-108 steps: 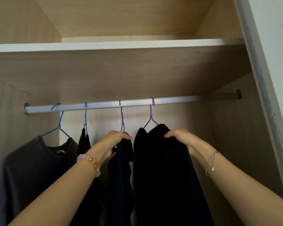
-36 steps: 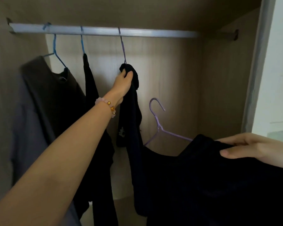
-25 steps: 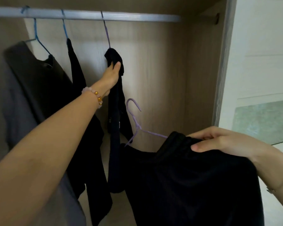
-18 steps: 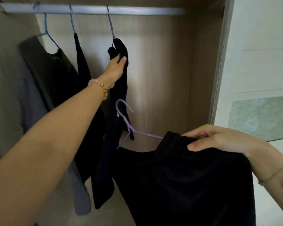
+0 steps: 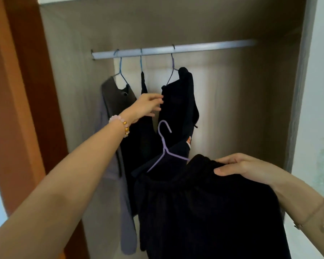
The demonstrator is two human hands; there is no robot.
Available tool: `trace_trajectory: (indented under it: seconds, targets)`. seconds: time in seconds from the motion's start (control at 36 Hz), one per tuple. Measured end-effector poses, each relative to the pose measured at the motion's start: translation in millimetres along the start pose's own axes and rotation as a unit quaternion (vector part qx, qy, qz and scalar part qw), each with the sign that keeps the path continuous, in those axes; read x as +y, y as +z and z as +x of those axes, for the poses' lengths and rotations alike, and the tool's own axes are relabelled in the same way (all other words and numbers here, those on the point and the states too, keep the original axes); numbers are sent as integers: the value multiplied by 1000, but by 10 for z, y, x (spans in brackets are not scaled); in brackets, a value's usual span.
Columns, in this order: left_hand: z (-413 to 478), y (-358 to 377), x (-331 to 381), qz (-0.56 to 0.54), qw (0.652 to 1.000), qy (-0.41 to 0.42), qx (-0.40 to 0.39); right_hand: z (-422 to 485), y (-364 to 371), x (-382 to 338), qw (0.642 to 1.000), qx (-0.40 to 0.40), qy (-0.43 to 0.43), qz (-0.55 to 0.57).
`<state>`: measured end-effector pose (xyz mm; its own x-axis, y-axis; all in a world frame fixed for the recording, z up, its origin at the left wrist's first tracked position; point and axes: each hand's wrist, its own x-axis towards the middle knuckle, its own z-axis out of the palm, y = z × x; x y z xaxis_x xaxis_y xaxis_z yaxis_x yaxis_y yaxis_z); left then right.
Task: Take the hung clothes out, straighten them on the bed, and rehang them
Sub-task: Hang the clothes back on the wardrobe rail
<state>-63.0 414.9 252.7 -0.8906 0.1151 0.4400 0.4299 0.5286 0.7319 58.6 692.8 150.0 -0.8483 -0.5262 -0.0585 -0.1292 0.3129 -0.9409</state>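
Observation:
My right hand [image 5: 245,168] grips a black garment [image 5: 209,212] at its top edge, off the rail and low in front of me. Its purple hanger [image 5: 166,146] sticks up from the cloth to the left. My left hand [image 5: 148,106] reaches into the wardrobe with loose fingers, its fingertips at the left edge of a dark garment [image 5: 180,101] that hangs from a purple hanger on the rail [image 5: 204,47]. A narrow black garment [image 5: 143,86] and a grey T-shirt [image 5: 116,101] hang on blue hangers further left.
The wardrobe's orange-brown door edge [image 5: 22,90] stands at the left. Its pale side panel [image 5: 297,90] and a white wall lie to the right. The right half of the rail carries nothing.
My left hand has let go of the hanging dark garment's top and dropped to its left edge. The view has pulled back and tilted; my right hand still holds the removed black garment.

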Motion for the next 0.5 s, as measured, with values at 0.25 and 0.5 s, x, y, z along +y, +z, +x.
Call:
trace_trajectory:
  seconds: [0.25,0.5]
  targets:
    - [-106,-704,-324,117,972,65,195,365,-99,-327,993,108,-25,-39]
    - [-223,-1150,-538,230,896,77,372,546,-291,-756,985,148,-79,-29]
